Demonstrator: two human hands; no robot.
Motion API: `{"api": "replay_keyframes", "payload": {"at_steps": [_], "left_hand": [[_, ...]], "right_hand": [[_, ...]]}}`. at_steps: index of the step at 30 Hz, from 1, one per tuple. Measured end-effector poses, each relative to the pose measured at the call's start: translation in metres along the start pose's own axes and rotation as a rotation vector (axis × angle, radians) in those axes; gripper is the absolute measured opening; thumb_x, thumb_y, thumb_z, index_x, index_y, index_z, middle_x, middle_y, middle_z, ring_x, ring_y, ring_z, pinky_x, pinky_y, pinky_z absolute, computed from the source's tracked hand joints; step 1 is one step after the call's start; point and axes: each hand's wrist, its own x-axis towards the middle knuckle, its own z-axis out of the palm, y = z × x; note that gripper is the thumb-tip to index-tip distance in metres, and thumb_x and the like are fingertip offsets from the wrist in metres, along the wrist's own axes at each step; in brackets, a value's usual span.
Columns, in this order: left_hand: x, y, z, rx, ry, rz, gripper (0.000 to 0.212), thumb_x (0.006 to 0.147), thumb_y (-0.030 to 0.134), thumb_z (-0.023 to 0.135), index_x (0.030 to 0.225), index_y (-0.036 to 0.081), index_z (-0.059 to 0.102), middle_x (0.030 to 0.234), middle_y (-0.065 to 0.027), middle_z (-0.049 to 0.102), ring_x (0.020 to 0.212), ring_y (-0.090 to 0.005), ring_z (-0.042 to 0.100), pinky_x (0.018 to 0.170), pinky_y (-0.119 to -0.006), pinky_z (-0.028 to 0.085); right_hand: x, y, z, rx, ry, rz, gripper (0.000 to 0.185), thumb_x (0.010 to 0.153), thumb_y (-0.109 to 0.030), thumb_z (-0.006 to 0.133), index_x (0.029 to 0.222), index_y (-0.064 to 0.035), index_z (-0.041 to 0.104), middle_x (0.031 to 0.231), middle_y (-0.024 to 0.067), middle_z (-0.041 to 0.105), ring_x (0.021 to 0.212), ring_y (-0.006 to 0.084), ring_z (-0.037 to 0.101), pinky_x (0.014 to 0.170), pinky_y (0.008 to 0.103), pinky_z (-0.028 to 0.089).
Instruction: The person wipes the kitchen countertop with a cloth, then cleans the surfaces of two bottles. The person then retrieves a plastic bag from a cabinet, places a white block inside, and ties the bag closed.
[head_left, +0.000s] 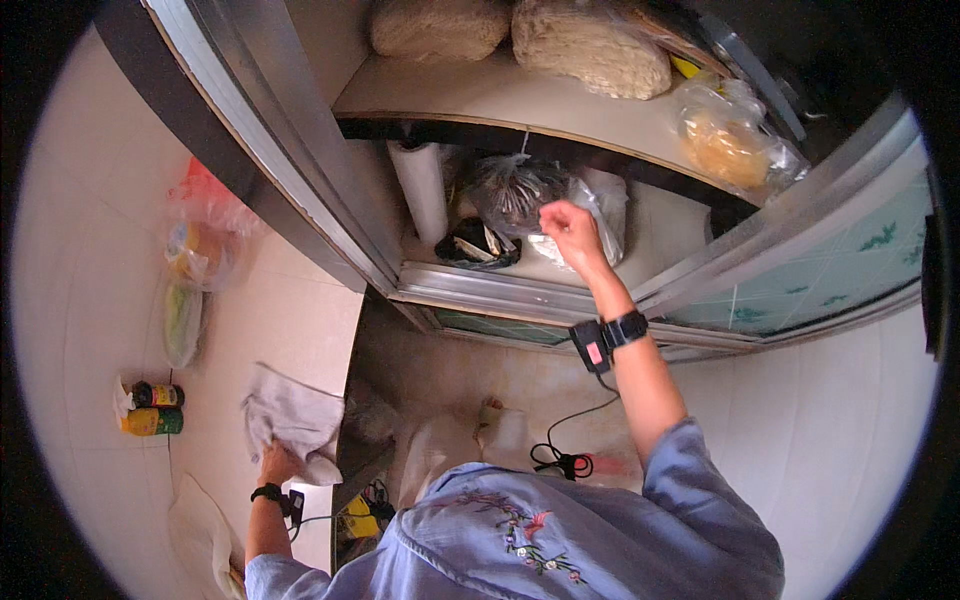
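Inside the lower compartment of a cabinet, my right hand (571, 231) is raised in front of a tied dark plastic bag (504, 191) and a white plastic bag (611, 214). Its fingers are curled; whether they hold or touch anything is unclear. A white roll (421, 187) leans at the compartment's left, beside an opened black bag (478, 244) with pale pieces in it. My left hand (277, 461) is on a greyish cloth (296, 412) on the pale counter (300, 322), its fingers partly hidden by the fabric.
The cabinet shelf (600, 124) above bears large wrapped bundles (589, 52) and a clear bag of yellowish food (720, 146). An aluminium door track (495, 289) edges the compartment. Bottles (154, 420) and bagged items (199, 255) line the counter's wall side. Cables hang from both wrist devices.
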Motion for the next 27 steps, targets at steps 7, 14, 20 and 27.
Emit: {"api": "replay_keyframes", "payload": {"at_steps": [7, 14, 20, 27], "left_hand": [[-0.020, -0.013, -0.016, -0.147, 0.015, -0.333, 0.047, 0.071, 0.020, 0.064, 0.114, 0.002, 0.057, 0.109, -0.0210, 0.061, 0.102, -0.0430, 0.055, 0.093, -0.051, 0.042], [0.001, 0.073, -0.167, -0.255, 0.464, -0.302, 0.035, 0.070, 0.011, 0.069, 0.103, 0.004, 0.060, 0.099, -0.0197, 0.065, 0.092, -0.0373, 0.062, 0.078, -0.045, 0.050], [0.025, 0.143, -0.256, -0.474, 0.450, -0.061, 0.031, 0.076, 0.013, 0.067, 0.106, 0.008, 0.062, 0.103, -0.0141, 0.065, 0.095, -0.0350, 0.062, 0.081, -0.043, 0.050], [0.043, 0.252, -0.308, -0.536, 0.429, 0.474, 0.027, 0.080, 0.012, 0.064, 0.107, 0.007, 0.063, 0.102, -0.0148, 0.065, 0.092, -0.0350, 0.063, 0.078, -0.040, 0.052]], "right_hand": [[0.104, -0.001, 0.041, -0.534, -0.051, 0.193, 0.055, 0.082, -0.046, 0.063, 0.123, -0.0101, 0.058, 0.121, 0.0175, 0.060, 0.111, 0.0327, 0.059, 0.093, 0.0418, 0.045], [0.161, 0.048, 0.063, -0.438, -0.299, 0.316, 0.061, 0.090, -0.047, 0.049, 0.138, -0.0083, 0.043, 0.144, 0.0149, 0.039, 0.134, 0.0312, 0.034, 0.109, 0.0374, 0.026], [0.131, 0.038, 0.042, -0.287, 0.178, 0.071, 0.039, 0.090, -0.026, 0.055, 0.121, -0.0017, 0.056, 0.118, 0.0153, 0.061, 0.109, 0.0283, 0.056, 0.091, 0.0370, 0.044], [0.042, -0.044, 0.006, 0.742, 0.335, 0.070, 0.023, 0.074, 0.008, 0.067, 0.095, -0.0003, 0.062, 0.081, 0.0071, 0.064, 0.062, 0.0122, 0.058, 0.057, 0.0247, 0.047]]}}
